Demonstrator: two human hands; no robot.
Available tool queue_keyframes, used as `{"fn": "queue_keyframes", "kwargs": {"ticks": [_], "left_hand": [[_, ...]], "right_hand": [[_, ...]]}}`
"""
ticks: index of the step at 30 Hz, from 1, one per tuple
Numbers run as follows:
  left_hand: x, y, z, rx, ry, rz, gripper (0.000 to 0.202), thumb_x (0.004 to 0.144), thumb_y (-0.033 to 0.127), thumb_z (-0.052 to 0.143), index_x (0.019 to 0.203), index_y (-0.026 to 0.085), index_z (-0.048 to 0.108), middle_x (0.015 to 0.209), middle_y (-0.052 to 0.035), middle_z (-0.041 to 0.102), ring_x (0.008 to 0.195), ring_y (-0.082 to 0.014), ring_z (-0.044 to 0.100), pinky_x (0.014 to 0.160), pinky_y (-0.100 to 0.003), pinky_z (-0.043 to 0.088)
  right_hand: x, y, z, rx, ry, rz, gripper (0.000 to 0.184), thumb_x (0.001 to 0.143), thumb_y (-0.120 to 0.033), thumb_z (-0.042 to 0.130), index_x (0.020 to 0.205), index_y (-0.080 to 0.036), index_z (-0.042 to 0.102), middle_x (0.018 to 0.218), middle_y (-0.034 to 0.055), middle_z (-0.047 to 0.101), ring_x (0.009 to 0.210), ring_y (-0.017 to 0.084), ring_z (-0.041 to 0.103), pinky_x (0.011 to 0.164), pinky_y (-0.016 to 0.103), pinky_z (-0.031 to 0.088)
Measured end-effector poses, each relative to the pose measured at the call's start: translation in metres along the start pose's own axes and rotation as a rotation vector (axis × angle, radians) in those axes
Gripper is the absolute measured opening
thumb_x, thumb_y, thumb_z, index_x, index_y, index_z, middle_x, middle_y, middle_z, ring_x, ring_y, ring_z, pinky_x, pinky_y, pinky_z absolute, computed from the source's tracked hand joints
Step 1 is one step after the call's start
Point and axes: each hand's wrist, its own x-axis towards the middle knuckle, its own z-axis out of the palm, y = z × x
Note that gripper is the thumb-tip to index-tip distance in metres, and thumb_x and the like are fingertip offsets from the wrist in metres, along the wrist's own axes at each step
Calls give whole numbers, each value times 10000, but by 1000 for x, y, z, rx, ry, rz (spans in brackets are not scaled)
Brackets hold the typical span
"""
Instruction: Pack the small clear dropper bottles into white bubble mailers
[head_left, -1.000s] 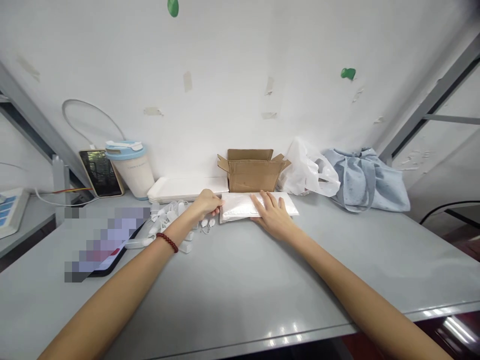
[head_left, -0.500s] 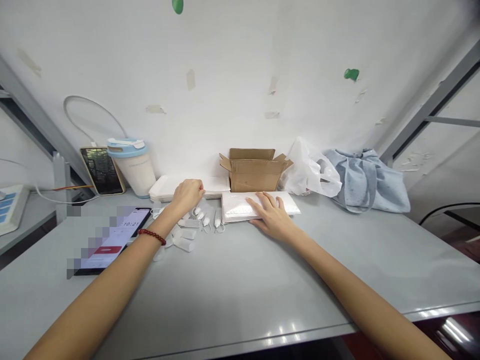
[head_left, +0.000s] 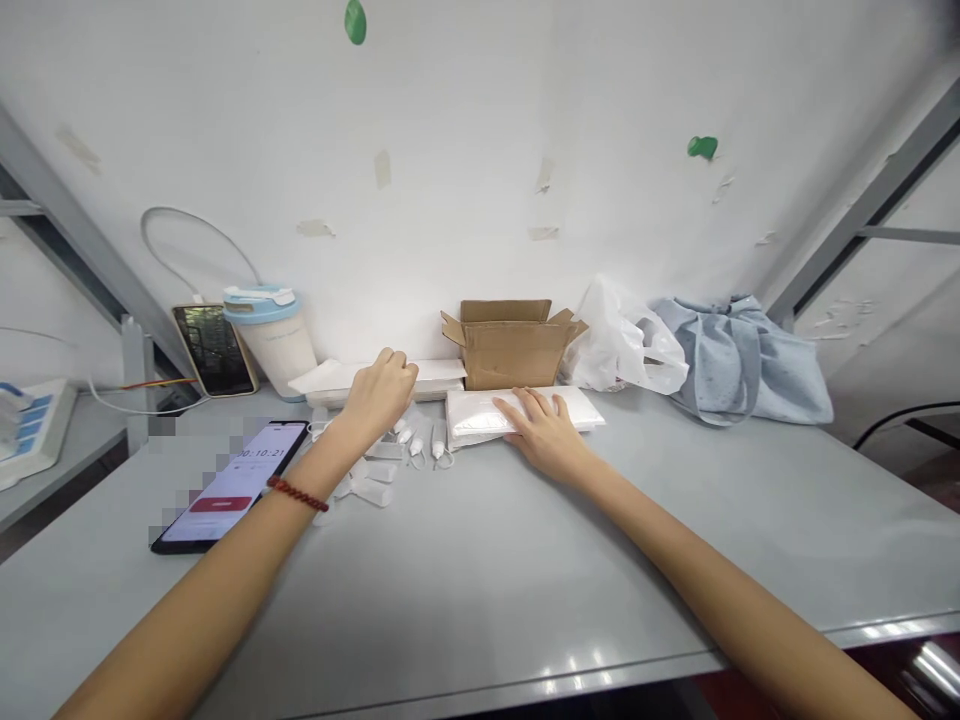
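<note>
My left hand (head_left: 379,395), with a red bead bracelet on its wrist, is closed over the stack of flat white sheets (head_left: 442,380) at the wall. Its fingertips are hidden, so what they pinch does not show. The top sheet sticks out to the left of the stack. My right hand (head_left: 546,435) lies with spread fingers on a flat white packet in clear plastic (head_left: 480,412), holding nothing. Between my hands and under the left wrist lie several small white-tipped bottles (head_left: 438,448) and translucent squeeze bottles (head_left: 371,492).
An open cardboard box (head_left: 514,355) stands behind the packet, beside a white plastic bag (head_left: 611,340) and a blue cloth bag (head_left: 757,360). On the left are a tumbler (head_left: 274,345), a propped phone (head_left: 216,350) and a phone with a timer (head_left: 232,490).
My left hand has moved slightly right. The top white sheet has shifted left and its left end looks raised. My right hand stays on the packet. The view has shifted slightly.
</note>
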Motion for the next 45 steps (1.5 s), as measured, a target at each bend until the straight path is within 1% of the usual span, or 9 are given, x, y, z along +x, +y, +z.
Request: {"fn": "queue_keyframes", "kwargs": {"ticks": [10, 13, 17, 20, 24, 29, 34, 41, 45], "left_hand": [[-57, 33, -11, -103, 411, 330, 214, 851, 83, 395, 786, 152, 587, 832, -82, 620, 829, -196, 552, 671, -296, 466], [-62, 43, -3, -138, 465, 466, 231, 869, 59, 370, 836, 141, 583, 869, -83, 638, 877, -188, 571, 704, -291, 481], [-66, 60, 1, -201, 456, 533, 257, 894, 85, 339, 855, 147, 585, 881, -86, 647, 897, -182, 588, 741, -306, 493], [-61, 56, 0, -287, 443, 406, 205, 892, 166, 401, 831, 159, 597, 884, -79, 651, 963, -205, 572, 819, -341, 478], [-50, 14, 3, -373, 439, -112, 221, 851, 241, 463, 930, 107, 620, 1039, -150, 623, 1102, -286, 488, 951, -444, 387], [-47, -41, 11, -991, 100, -664, 383, 745, 282, 546, 1083, 105, 584, 1014, -139, 660, 968, -264, 597, 847, -381, 464], [-50, -48, 6, -1451, -166, -748, 305, 619, 373, 680, 776, 113, 652, 684, -97, 690, 649, -216, 647, 533, -270, 492], [-50, -29, 6, -1736, -144, -791, 265, 559, 257, 755, 766, 129, 650, 639, -57, 677, 636, -183, 638, 559, -258, 505], [-54, 2, 0, -1844, -303, -606, 259, 577, 222, 734, 808, 129, 661, 728, -50, 694, 684, -171, 643, 618, -258, 511]], "right_hand": [[-4, 8, 0, 271, 29, 57, 870, 819, -587, 433, 1440, -125, 34, 1465, 211, 211, 1370, 304, 120, 1009, 541, 247], [-5, 3, -13, 235, 169, 44, 852, 829, -441, 495, 1437, -94, 8, 1477, 212, 171, 1381, 289, 64, 1019, 506, 260], [-11, -13, -36, 49, 186, -112, 599, 797, -28, 386, 1379, -148, 308, 1458, 172, 265, 1370, 269, 147, 1021, 511, 239], [-13, -19, -42, -49, 98, -155, 565, 782, 55, 313, 1289, -148, 458, 1393, 176, 389, 1316, 293, 294, 975, 514, 301], [-13, -12, -39, -84, 86, -137, 611, 785, 71, 280, 1333, -164, 411, 1405, 161, 375, 1310, 302, 301, 967, 501, 319], [-12, -6, -40, -9, 134, -113, 690, 752, 108, 250, 1353, -206, 375, 1449, 125, 309, 1343, 245, 245, 979, 456, 314], [-15, -12, -48, 17, 69, -112, 676, 767, 42, 346, 1383, -233, 306, 1466, 142, 260, 1356, 286, 193, 985, 542, 261], [-23, -20, -61, 256, -164, -189, 985, 749, -601, 535, 1438, -241, -69, 1512, 145, -21, 1374, 337, -28, 1028, 574, 198], [-24, -43, -58, 233, -105, -194, 956, 762, -594, 524, 1439, -209, -30, 1500, 184, -32, 1370, 340, -62, 1035, 588, 135]]}}
